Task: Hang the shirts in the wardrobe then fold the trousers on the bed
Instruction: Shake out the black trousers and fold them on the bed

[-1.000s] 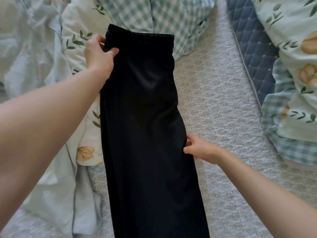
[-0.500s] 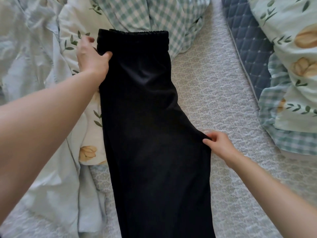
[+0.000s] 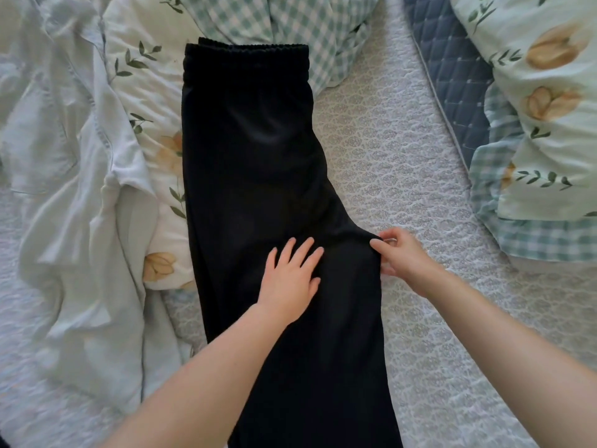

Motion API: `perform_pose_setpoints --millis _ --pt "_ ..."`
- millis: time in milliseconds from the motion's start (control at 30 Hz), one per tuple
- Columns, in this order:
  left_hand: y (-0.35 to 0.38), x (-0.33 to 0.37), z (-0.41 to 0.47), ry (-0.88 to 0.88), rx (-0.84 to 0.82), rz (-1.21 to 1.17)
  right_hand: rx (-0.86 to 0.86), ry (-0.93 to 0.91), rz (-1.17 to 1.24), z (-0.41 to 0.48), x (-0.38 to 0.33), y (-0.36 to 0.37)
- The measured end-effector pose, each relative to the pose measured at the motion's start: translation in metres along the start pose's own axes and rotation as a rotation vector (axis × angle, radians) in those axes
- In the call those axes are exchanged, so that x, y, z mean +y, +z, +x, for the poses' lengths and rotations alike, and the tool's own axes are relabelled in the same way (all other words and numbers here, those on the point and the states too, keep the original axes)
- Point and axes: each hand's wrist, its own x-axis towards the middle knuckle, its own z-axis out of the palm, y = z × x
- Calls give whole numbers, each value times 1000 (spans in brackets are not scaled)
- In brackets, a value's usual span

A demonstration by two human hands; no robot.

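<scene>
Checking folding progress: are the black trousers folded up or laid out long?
Laid out long: the black trousers run unfolded from waistband past the picture's bottom. Left hand lies flat on them; right hand pinches their edge.

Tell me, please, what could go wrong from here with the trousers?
1. The trousers lie partly on the bunched duvet and partly on the flat bed, so a fold may come out crooked.
2. The right hand pinches the side edge while the left hand presses flat; a hard pull could drag in creases.
</scene>
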Motion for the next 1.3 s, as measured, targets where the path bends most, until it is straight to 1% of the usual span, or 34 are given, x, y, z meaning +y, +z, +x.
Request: perform_pose_setpoints --millis 67,133,200,267,300,333,367,433,467,500,533,600,667,767,833,867,933,1000,1067,1133,1200,1300 --pt "6 0 -5 -43 -53 82 39 -48 2 -4 -2 5" --pt "2 3 -6 -62 -67 108 60 -135 -39 -12 -6 15" --pt "-2 6 -2 -63 -89 77 62 -280 -145 -23 -7 25" --pt "-7 7 1 -48 -123 -17 35 -429 -293 -34 -6 34" --pt "-10 7 1 -40 -123 -102 -1 -490 -367 -39 -6 38" --pt "-14 6 2 -47 -100 -245 -43 -547 -437 -43 -5 42" --pt "-18 4 0 -84 -51 -435 -93 -595 -492 -44 -4 46" --pt "-23 0 -9 -242 98 -768 -207 -629 -571 -45 0 53" --pt "-24 -3 -16 -314 176 -864 -261 -620 -600 -45 2 57" --pt "-24 -5 -24 -352 229 -896 -306 -609 -622 -44 5 60" --pt "-21 -8 -34 -358 250 -883 -347 -591 -646 -43 8 63" --pt "-8 -12 -55 -301 231 -784 -414 -554 -711 -39 14 67" --pt "10 -17 -76 -167 235 -625 -459 -538 -826 -35 18 68" --pt "33 -22 -94 115 264 -379 -487 -566 -993 -32 17 69" --pt "43 -20 -97 234 225 -212 -452 -580 -1057 -27 11 72" --pt "47 -16 -97 262 179 -148 -425 -583 -1080 -22 7 73" --pt "51 -10 -93 280 104 -51 -403 -551 -1038 -14 0 77" --pt "53 -6 -86 257 0 5 -405 -462 -856 -11 -4 79" --pt "51 -4 -82 223 -76 31 -304 -420 -632 -15 -6 80" --pt "51 -5 -85 200 -56 14 -129 -375 -407 -22 0 76" --pt "54 -8 -94 154 -15 -22 -5 -283 -234 -28 17 68" --pt "67 -20 -117 72 89 -84 105 -134 -154 -42 52 53"
